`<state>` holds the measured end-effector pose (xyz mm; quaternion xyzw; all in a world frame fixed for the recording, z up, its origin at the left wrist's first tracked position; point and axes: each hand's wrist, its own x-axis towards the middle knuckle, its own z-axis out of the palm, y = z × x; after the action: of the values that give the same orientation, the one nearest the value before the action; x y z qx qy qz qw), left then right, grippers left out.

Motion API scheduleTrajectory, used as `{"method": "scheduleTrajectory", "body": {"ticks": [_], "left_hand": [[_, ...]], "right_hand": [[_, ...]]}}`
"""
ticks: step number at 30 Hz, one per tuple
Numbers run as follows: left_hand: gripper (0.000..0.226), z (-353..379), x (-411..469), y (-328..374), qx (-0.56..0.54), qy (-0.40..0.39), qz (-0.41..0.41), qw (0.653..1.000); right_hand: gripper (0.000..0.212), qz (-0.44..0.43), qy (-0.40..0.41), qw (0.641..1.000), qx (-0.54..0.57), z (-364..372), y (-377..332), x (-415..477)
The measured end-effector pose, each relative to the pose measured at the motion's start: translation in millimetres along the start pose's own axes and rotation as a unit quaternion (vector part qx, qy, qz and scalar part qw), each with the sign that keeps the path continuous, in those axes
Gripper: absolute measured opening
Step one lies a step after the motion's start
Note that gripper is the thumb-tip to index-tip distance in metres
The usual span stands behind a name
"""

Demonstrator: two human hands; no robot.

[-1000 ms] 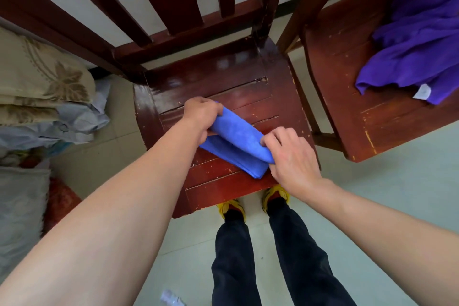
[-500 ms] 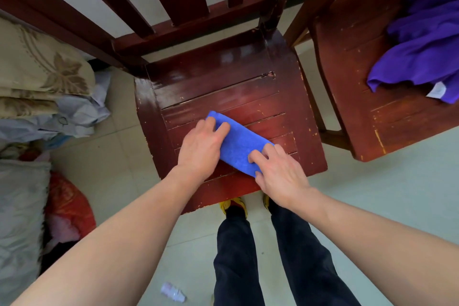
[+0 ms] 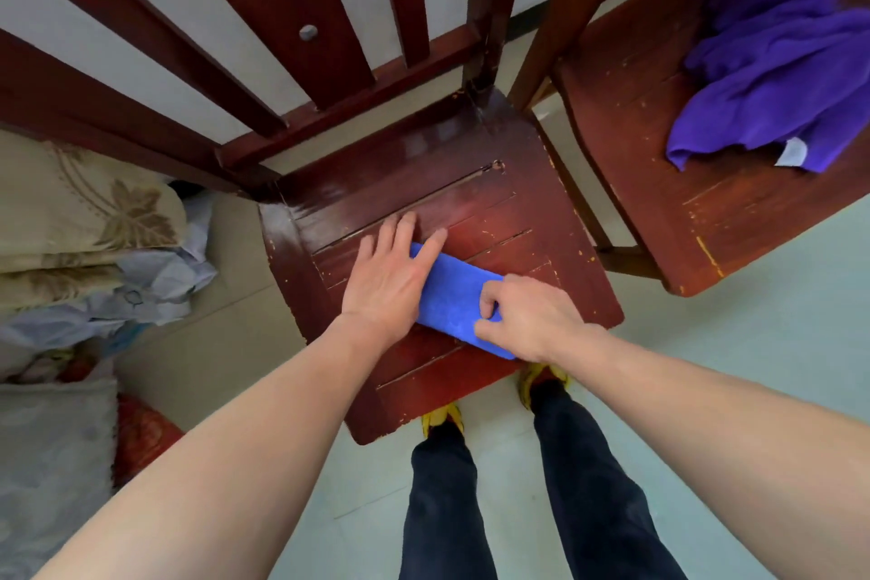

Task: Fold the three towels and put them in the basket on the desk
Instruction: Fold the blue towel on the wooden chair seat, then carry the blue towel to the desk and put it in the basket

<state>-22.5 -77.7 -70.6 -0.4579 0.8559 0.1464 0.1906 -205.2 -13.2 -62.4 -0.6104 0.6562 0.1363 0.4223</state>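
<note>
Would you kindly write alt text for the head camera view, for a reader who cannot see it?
A person's left hand presses flat on a folded blue towel lying on a dark red wooden chair seat, while the right hand pinches the towel's right end. A crumpled purple towel lies on a second chair to the right.
</note>
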Motion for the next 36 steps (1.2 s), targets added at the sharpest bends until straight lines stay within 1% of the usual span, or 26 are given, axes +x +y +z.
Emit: {"method": "scheduleTrajectory", "body": {"ticks": [1, 2, 3, 4, 5, 6, 7, 9, 10, 12, 13, 14, 17, 21, 22, 23, 25, 27, 29, 31, 32, 35, 36], "left_hand": [[0.081, -2, 2, -1, 0.012, -0.009, 0.023, 1.0], [0.085, -3, 5, 0, 0.026, -0.016, 0.053, 0.998], [0.085, -3, 8, 1, 0.039, -0.031, 0.078, 0.996], [0.083, -3, 8, 3, 0.053, -0.043, 0.096, 0.993], [0.078, -4, 6, 5, 0.065, -0.054, 0.104, 0.991], [0.071, -6, 2, 7, 0.07, -0.061, 0.104, 0.99], [0.06, -10, -4, 8, 0.07, -0.075, 0.104, 0.989], [0.041, -21, -20, 12, 0.062, -0.108, 0.113, 0.986], [0.037, -28, -30, 14, 0.059, -0.116, 0.119, 0.984], [0.037, -42, -52, 19, 0.047, -0.113, 0.139, 0.983], [0.038, -48, -61, 25, 0.037, -0.113, 0.153, 0.981], [0.037, -70, -71, 41, 0.041, -0.108, 0.181, 0.977], [0.03, -94, -92, 65, 0.006, -0.113, 0.2, 0.973], [0.032, -149, -127, 144, 0.038, -0.116, 0.274, 0.954], [0.033, -153, -131, 157, 0.039, -0.114, 0.286, 0.95], [0.034, -170, -143, 192, 0.057, -0.108, 0.317, 0.94], [0.035, -184, -158, 233, 0.077, -0.113, 0.345, 0.929], [0.035, -198, -177, 298, 0.099, -0.098, 0.395, 0.908], [0.038, -207, -189, 349, 0.112, -0.094, 0.422, 0.895], [0.039, -210, -207, 418, 0.127, -0.083, 0.458, 0.876], [0.039, -213, -213, 442, 0.131, -0.077, 0.465, 0.872], [0.039, -215, -246, 543, 0.148, -0.061, 0.512, 0.844], [0.039, -215, -265, 589, 0.159, -0.052, 0.536, 0.827]], "right_hand": [[0.033, 0.005, 0.043, 0.999, -0.003, -2, 5, -1], [0.043, 0.011, 0.091, 0.996, -0.019, -2, 10, -5], [0.055, 0.016, 0.114, 0.993, -0.035, 0, 12, -8], [0.065, 0.027, 0.12, 0.992, -0.038, 6, 12, -12], [0.07, 0.039, 0.109, 0.993, -0.039, 12, 10, -16], [0.07, 0.048, 0.102, 0.993, -0.044, 20, 7, -19], [0.065, 0.054, 0.094, 0.992, -0.059, 27, 3, -24], [0.049, 0.052, 0.098, 0.99, -0.082, 30, -5, -42], [0.042, 0.049, 0.105, 0.99, -0.083, 28, -6, -55], [0.038, 0.042, 0.13, 0.989, -0.061, 27, -6, -85], [0.038, 0.04, 0.141, 0.988, -0.039, 25, -4, -104], [0.036, 0.056, 0.15, 0.987, 0.001, 15, 0, -137], [0.032, 0.069, 0.145, 0.986, 0.054, 10, 4, -185], [0.04, 0.124, 0.196, 0.969, 0.09, -2, 28, -295], [0.042, 0.135, 0.202, 0.965, 0.095, 0, 34, -308], [0.043, 0.166, 0.222, 0.954, 0.11, 1, 48, -349], [0.044, 0.197, 0.232, 0.944, 0.126, 6, 66, -391], [0.043, 0.237, 0.268, 0.922, 0.151, 18, 96, -452], [0.041, 0.25, 0.302, 0.904, 0.172, 29, 122, -494], [0.039, 0.278, 0.334, 0.88, 0.191, 48, 155, -551], [0.039, 0.286, 0.341, 0.875, 0.19, 54, 169, -569], [0.039, 0.341, 0.359, 0.848, 0.188, 82, 215, -648], [0.039, 0.365, 0.374, 0.83, 0.194, 97, 236, -686]]}}
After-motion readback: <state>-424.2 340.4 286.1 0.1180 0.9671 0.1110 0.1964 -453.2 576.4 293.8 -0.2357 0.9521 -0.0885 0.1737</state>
